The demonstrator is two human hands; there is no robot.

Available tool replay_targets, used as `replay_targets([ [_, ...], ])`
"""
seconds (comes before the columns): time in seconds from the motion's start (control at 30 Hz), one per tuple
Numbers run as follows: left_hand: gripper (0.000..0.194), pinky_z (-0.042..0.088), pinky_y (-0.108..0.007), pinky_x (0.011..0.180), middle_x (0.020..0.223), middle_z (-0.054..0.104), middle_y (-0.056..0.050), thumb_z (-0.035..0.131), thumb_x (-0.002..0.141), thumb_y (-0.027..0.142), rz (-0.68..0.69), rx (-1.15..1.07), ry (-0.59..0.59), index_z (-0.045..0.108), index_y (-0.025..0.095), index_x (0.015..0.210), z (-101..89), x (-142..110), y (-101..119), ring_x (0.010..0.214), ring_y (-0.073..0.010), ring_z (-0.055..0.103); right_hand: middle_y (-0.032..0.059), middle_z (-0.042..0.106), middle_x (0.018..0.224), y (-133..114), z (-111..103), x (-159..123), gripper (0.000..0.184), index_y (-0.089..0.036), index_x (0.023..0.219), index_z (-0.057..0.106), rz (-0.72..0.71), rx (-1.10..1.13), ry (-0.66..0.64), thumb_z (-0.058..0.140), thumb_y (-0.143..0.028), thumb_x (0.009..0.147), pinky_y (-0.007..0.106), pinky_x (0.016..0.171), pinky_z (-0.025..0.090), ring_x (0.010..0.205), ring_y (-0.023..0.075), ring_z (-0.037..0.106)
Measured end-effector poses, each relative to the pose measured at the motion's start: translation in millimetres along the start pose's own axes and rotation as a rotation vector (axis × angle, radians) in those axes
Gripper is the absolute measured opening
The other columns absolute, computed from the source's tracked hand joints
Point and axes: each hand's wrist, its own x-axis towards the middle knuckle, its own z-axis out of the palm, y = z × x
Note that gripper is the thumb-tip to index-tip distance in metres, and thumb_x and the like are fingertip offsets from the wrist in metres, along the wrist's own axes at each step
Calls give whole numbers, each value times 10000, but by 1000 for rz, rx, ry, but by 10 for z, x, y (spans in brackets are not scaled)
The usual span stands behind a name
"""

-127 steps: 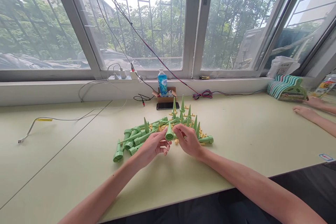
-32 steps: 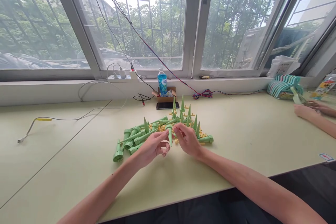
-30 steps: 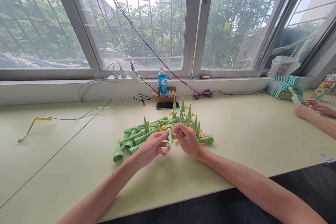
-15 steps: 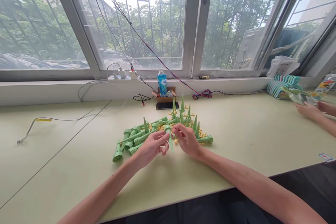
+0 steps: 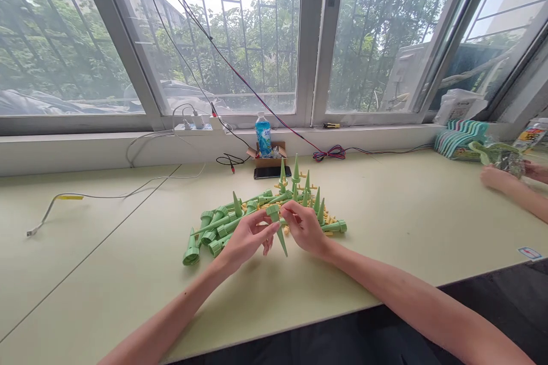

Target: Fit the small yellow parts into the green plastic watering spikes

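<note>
A green plastic watering spike (image 5: 273,214) is pinched between the thumb and fingers of my left hand (image 5: 247,239). Its ribbed cap is uppermost and its tapered tip slants down to the right. Close beside the cap, my right hand (image 5: 305,229) has thumb and fingertips pressed together; whatever they may hold is hidden. Behind both hands lies a heap of more green spikes (image 5: 222,219), some lying flat and several standing on their caps with points up. Small yellow plastic valves (image 5: 329,220) are scattered among them, and a few are fitted to standing spikes.
Behind the heap are a black phone (image 5: 272,173), a small cardboard box (image 5: 270,162) and a blue bottle (image 5: 263,137). Cables (image 5: 329,153) run along the sill. At right, another person's hands (image 5: 499,178) handle a plastic-wrapped item near teal hangers (image 5: 460,138).
The spike in my left hand has tilted, its tip swinging slightly right and down. My right hand stays close by the cap. At right, the other person's hands have shifted their wrapped item.
</note>
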Motion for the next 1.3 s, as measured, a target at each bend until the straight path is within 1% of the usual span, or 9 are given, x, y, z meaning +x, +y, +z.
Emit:
replay_targets([
  [0.1,334,410,-234,456,530,503,54,651,845,446,23,51,4,453,193,751,-2,1,-14,453,-103,520,-20,437,679,-7,4,3,300,-204,784,475,11,21,3,426,-416,990,229,483,303,532,99,317],
  [0.2,321,404,-227,436,550,498,52,652,839,447,45,65,11,477,187,770,1,1,-13,459,-101,520,-23,429,675,-22,8,7,318,-201,775,468,30,37,5,427,-434,987,227,486,315,535,97,317],
  [0.4,284,439,-220,433,576,506,42,694,811,393,103,110,32,515,174,780,11,-2,-18,468,-91,495,-42,385,625,-56,10,12,335,-200,761,461,70,75,-1,440,-455,978,224,451,271,500,85,281],
  [0.57,270,451,-219,418,657,543,21,733,767,386,114,129,99,582,174,833,26,-8,-48,497,-97,516,-55,346,570,-75,7,10,355,-201,751,464,104,86,-6,442,-478,972,221,420,251,467,82,280],
  [0.77,230,428,-215,407,697,539,1,754,738,354,142,181,170,625,178,808,46,-15,-54,524,-109,514,-60,353,545,-89,3,7,368,-200,749,464,131,77,-12,446,-497,966,221,418,263,450,83,313],
  [0.93,167,471,-222,481,827,540,-33,675,813,359,232,310,201,682,209,887,36,-20,-57,625,-128,531,-60,365,531,-107,4,7,368,-200,733,460,135,84,-19,451,-487,964,224,420,272,445,86,330],
  [1.03,189,493,-240,556,905,566,-55,625,852,364,303,386,209,710,236,964,15,-27,-62,652,-130,516,-56,386,527,-115,9,8,375,-199,733,472,148,94,-26,452,-496,960,227,424,291,445,91,353],
  [1.17,202,466,-247,588,966,594,-77,612,864,364,380,448,207,722,251,991,-38,-26,-103,669,-137,509,-57,394,517,-117,15,9,376,-198,723,471,154,109,-30,458,-494,956,228,425,306,442,91,362],
  [1.3,209,442,-263,615,992,581,-86,562,902,331,456,533,168,716,257,1022,-99,-23,-143,663,-134,535,-63,384,505,-113,16,7,384,-202,705,451,172,124,-43,457,-492,957,229,428,309,435,88,355],
])
